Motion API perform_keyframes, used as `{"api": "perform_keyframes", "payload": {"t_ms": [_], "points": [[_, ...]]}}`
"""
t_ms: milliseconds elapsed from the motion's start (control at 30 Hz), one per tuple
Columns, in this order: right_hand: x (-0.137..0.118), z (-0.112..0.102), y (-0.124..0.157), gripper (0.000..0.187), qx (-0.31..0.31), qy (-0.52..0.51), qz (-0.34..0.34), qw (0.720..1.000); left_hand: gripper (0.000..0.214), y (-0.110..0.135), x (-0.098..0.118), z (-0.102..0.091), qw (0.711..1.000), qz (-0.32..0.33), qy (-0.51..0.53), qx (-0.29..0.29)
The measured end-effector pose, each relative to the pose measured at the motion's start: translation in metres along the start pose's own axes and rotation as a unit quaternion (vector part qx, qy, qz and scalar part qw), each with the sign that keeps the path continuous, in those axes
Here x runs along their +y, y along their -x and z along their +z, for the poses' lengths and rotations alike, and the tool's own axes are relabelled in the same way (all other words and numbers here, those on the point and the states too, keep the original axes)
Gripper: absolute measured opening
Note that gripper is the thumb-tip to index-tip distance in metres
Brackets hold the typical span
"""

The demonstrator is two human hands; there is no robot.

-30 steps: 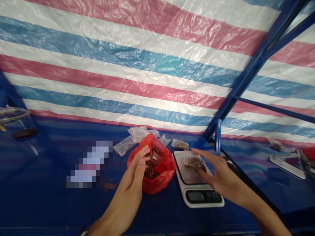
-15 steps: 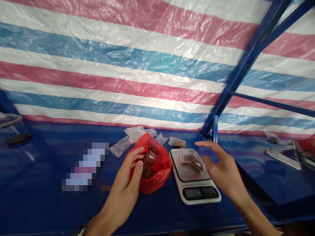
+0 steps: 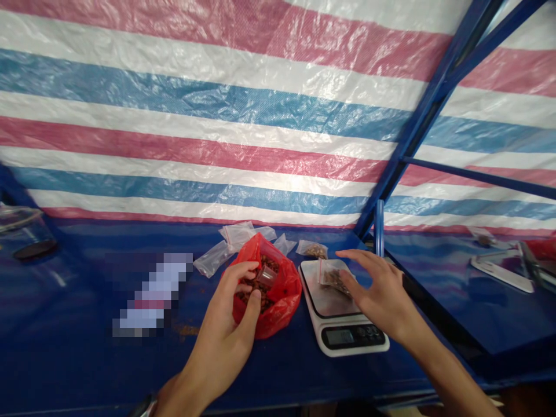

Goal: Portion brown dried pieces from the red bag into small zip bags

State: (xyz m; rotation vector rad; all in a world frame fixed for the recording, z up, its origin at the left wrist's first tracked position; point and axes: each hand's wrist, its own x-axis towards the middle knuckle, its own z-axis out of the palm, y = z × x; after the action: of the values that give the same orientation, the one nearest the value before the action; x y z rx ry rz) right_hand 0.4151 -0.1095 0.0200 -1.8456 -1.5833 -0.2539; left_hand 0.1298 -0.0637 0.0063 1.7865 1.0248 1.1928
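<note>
A red plastic bag (image 3: pixel 284 310) stands with its mouth open on the blue table, full of small brown pellets (image 3: pixel 259 293). On the pellets rests a small clear cup (image 3: pixel 267 276). At the bag's left rim is my left hand (image 3: pixel 230 315), thumb and fingers apart, reaching over the opening. To the right is a white digital scale (image 3: pixel 330 304) with a lit display. A small zip bag of brown pieces (image 3: pixel 332 277) lies on its plate. Over the plate's right side hovers my right hand (image 3: pixel 380 289), fingers spread, thumb close to the zip bag and partly covering it.
Behind the red bag lie several clear zip bags (image 3: pixel 212 258). A filled zip bag (image 3: pixel 313 249) sits behind the scale. A clear jar (image 3: pixel 30 234) stands far left, beyond a blurred-out patch (image 3: pixel 152 295). Blue frame bars (image 3: pixel 408 139) rise at right before a striped sheet.
My right hand has moved left, its thumb now covering part of the zip bag on the scale. The left hand has shifted slightly right over the red bag's mouth.
</note>
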Motion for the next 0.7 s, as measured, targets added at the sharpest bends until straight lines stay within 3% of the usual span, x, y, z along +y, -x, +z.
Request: {"api": "perform_keyframes", "payload": {"t_ms": [267, 467, 633, 700], "points": [[0.010, 0.014, 0.009, 0.044, -0.025, 0.090, -0.016, 0.996, 0.026, 0.001, 0.005, 0.005, 1.000, 0.028, -0.009, 0.003], [0.014, 0.016, 0.005, 0.023, -0.054, 0.065, -0.017, 0.996, 0.022, 0.002, 0.009, 0.008, 1.000, 0.023, -0.016, 0.006], [-0.023, 0.013, -0.002, 0.022, -0.095, -0.088, -0.034, 0.991, 0.022, 0.000, 0.006, 0.006, 0.993, 0.028, -0.107, 0.051], [-0.048, 0.016, -0.001, 0.019, -0.098, -0.104, -0.062, 0.988, 0.036, -0.001, 0.003, 0.005, 0.980, 0.058, -0.181, 0.050]]}}
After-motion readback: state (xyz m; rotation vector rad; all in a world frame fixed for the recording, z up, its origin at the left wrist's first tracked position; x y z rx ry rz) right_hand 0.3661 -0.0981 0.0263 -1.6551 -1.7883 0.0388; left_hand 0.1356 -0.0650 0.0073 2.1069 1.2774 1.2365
